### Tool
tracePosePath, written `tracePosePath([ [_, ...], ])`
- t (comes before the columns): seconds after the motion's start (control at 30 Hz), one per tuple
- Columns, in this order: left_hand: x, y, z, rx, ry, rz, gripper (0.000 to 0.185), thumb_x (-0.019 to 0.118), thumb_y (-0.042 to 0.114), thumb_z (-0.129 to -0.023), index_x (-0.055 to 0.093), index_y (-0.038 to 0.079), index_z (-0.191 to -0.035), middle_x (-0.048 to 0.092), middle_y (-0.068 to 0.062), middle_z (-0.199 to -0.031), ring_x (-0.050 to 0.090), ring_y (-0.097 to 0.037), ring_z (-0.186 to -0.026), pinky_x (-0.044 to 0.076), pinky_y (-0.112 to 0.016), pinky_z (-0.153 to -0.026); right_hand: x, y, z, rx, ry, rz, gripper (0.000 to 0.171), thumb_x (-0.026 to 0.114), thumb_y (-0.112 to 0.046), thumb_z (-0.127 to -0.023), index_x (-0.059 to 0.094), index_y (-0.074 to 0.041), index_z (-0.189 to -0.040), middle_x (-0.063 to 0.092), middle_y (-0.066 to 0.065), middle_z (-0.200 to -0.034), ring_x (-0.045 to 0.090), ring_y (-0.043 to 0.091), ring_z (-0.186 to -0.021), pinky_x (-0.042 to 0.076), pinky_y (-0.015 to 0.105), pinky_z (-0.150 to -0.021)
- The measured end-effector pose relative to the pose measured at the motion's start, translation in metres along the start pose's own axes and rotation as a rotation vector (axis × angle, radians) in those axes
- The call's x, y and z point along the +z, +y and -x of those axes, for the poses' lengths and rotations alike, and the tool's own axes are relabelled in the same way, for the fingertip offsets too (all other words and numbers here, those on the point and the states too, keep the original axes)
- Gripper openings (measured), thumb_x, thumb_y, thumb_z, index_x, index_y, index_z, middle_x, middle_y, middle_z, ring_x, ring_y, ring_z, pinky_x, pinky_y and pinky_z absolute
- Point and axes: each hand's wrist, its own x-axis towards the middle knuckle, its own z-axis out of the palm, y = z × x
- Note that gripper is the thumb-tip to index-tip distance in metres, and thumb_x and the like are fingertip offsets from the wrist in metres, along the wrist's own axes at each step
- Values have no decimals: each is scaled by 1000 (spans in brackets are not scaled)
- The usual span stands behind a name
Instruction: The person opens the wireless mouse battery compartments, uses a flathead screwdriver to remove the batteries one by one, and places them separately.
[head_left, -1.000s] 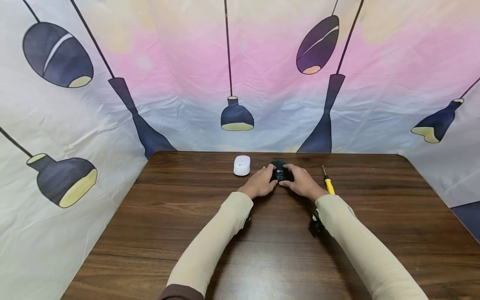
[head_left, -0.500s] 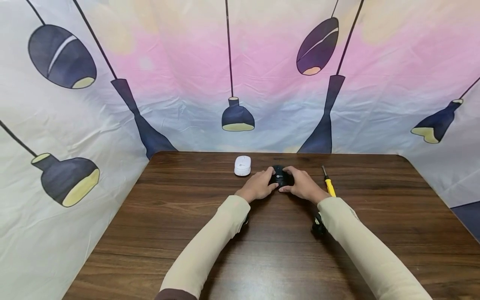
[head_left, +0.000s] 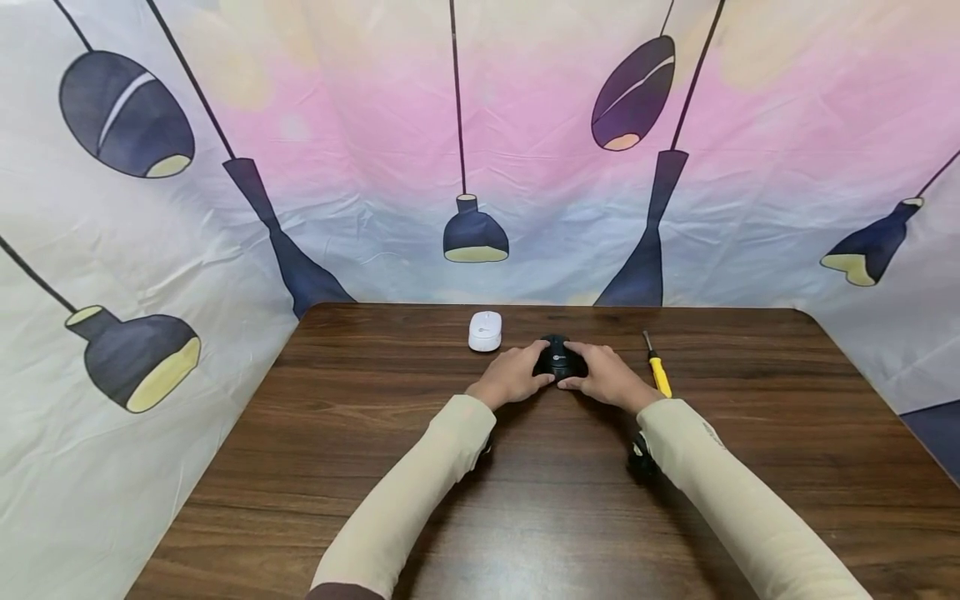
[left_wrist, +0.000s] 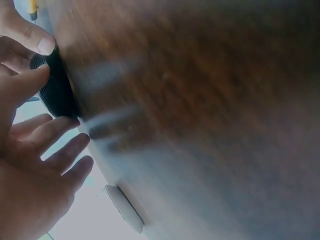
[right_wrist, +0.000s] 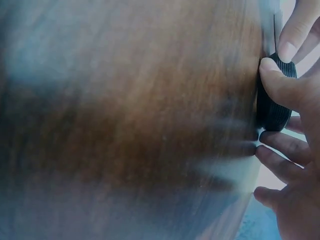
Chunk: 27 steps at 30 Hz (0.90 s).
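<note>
A black computer mouse point(head_left: 557, 357) lies near the back of the table between both hands. My left hand point(head_left: 512, 374) grips its left side with thumb and fingers. On the opposite side my right hand point(head_left: 603, 377) holds it in the same way, the two thumbs at its near end. In the left wrist view the ribbed side of the black mouse point(left_wrist: 56, 90) stands close over the wood, and the outer fingers spread away from it. The right wrist view shows the thumb and fingers around the black mouse point(right_wrist: 274, 97), the other fingers apart.
A white computer mouse point(head_left: 485, 331) sits to the left of the left hand. Right of the right hand lies a screwdriver point(head_left: 658, 371) with a yellow handle. The wooden table point(head_left: 525, 517) ends at a printed cloth backdrop point(head_left: 390, 233).
Both hands have drawn the black mouse a short way toward the person, away from the table's back edge. The white mouse and the screwdriver have stayed in place.
</note>
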Motion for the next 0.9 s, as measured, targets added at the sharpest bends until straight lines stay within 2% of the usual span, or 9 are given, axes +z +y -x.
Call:
tracePosePath([
  [0.13, 0, 1, 1, -1, -20, -45, 64, 63, 34, -102, 38, 11, -157, 49, -11, -152, 50, -27, -136, 44, -41, -114, 0, -2, 2, 7, -4, -4, 75, 79, -25, -91, 43, 8, -148, 49, 30, -146, 50, 43, -132, 46, 58, -108],
  [0.43, -3, 7, 9, 9, -35, -90, 62, 67, 37, -100, 46, 12, -152, 55, -12, -146, 52, -27, -133, 46, -43, -112, 0, -2, 8, -26, -24, -8, 78, 84, -20, -87, 44, 7, -148, 50, 29, -144, 49, 43, -132, 45, 57, -109],
  [0.7, -3, 7, 15, 33, -35, -101, 61, 69, 39, -98, 48, 11, -148, 58, -12, -142, 54, -28, -131, 46, -45, -111, 0, -5, 14, -15, -53, 1, 75, 81, -24, -90, 44, 4, -149, 50, 27, -146, 49, 43, -132, 45, 57, -109],
  [0.9, -4, 8, 20, 29, -39, -108, 59, 70, 38, -97, 50, 13, -147, 58, -11, -141, 56, -27, -128, 49, -43, -108, -1, -7, 18, -53, -56, 17, 74, 80, -27, -91, 45, 5, -148, 53, 26, -143, 53, 40, -129, 49, 55, -106],
])
